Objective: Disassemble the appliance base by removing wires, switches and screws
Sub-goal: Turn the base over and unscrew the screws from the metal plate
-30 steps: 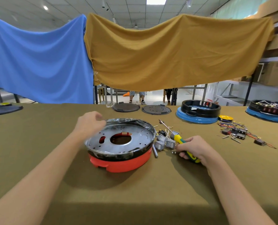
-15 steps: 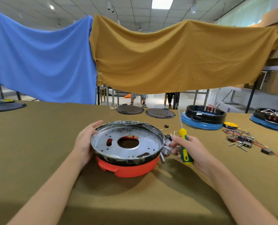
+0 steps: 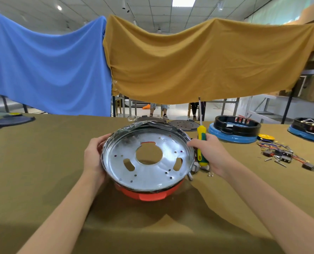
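Observation:
The appliance base (image 3: 149,194) is a red plastic shell with a shiny metal pan (image 3: 152,173) set in it. It is tilted up toward me above the olive table. My left hand (image 3: 93,158) grips its left rim. My right hand (image 3: 210,153) holds a yellow-green screwdriver (image 3: 201,143) upright, shaft pointing up, while its fingertips touch the pan's right rim. Small grey parts (image 3: 194,169) lie on the cloth just under my right hand.
Removed wires and switches (image 3: 284,154) lie at the right. Two blue-and-black bases (image 3: 233,133) (image 3: 310,129) stand at the back right, beside a yellow disc (image 3: 266,137). Dark round plates (image 3: 183,124) lie behind the pan. Blue and mustard cloths hang behind the table.
Both hands closed in on the base and tipped it up toward me. My right hand raised the screwdriver from the table to upright.

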Action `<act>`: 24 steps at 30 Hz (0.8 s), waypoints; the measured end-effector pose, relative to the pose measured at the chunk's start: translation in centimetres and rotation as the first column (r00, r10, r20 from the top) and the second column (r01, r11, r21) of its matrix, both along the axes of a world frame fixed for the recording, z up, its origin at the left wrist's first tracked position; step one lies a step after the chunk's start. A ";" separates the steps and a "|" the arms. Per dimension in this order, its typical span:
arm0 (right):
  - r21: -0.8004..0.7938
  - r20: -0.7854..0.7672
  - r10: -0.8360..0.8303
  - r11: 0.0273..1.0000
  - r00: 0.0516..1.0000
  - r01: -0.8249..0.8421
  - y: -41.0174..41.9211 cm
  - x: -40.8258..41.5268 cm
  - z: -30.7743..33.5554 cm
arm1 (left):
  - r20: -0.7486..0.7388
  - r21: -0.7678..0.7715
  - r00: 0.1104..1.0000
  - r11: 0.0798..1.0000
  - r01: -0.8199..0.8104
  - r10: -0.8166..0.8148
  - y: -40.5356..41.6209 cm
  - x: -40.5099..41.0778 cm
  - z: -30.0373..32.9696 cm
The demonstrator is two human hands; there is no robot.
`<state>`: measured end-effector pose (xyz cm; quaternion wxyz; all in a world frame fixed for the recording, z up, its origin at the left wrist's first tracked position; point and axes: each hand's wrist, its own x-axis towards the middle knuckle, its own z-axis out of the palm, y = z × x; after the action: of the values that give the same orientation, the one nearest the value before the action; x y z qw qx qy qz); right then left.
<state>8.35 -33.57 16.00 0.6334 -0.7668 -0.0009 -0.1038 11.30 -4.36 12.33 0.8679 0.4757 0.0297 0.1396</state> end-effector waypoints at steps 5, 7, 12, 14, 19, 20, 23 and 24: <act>0.052 -0.085 0.020 0.999 0.996 -0.015 0.5 1.5 -0.1 | -0.085 0.057 0.996 0.998 0.038 -0.033 0.4 0.3 -0.1; 0.094 -0.129 0.039 0.995 0.991 -0.027 0.5 1.8 -0.4 | -0.126 0.063 0.991 0.997 0.042 -0.034 0.5 0.4 -0.2; 0.019 -0.179 0.064 0.998 0.982 -0.061 -0.1 1.0 -0.3 | -0.135 0.091 0.986 0.990 0.110 -0.097 0.6 0.9 -0.2; -0.019 -0.226 0.081 0.996 0.971 -0.088 -0.4 0.4 -0.2 | -0.125 0.083 0.978 0.981 0.177 -0.166 0.6 0.8 0.0; -0.148 -0.239 0.088 0.981 0.967 -0.126 0.2 -1.0 0.0 | -0.078 0.059 0.983 0.984 0.170 -0.166 0.7 0.5 0.0; -0.149 -0.202 0.074 0.983 0.977 -0.105 0.3 -0.9 0.2 | -0.054 0.039 0.987 0.987 0.154 -0.152 0.7 0.5 0.0; -0.101 -0.090 -0.048 0.994 0.995 0.039 0.4 0.2 1.1 | -0.002 0.007 0.995 0.995 0.104 -0.104 0.9 0.4 0.1; -0.113 -0.070 -0.083 0.991 0.994 0.075 0.5 0.7 1.4 | 0.004 0.015 0.996 0.996 0.087 -0.087 0.9 0.5 0.0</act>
<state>9.02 -33.05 17.40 0.5850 -0.8035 0.0475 -0.0999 11.79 -3.47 12.34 0.8696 0.4829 0.0060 0.1028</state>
